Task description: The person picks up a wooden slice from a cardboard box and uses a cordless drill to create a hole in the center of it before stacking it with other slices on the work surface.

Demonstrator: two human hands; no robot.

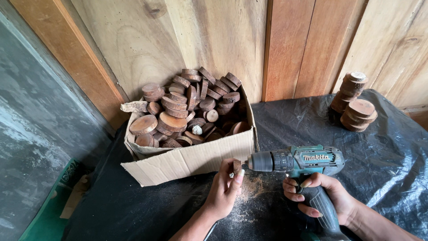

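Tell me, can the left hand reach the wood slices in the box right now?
Probably not yet. The left hand is pinching a small wood disc against the drill, so it's busy. The box sits right behind it, top open, nothing between.

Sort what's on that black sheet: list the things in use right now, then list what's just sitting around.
In use:
left hand pinching a small wooden disc
right hand gripping the teal cordless drill, chuck at the disc
sawdust below them

Sitting around:
cardboard box heaped with wooden discs
stack of discs by the wall
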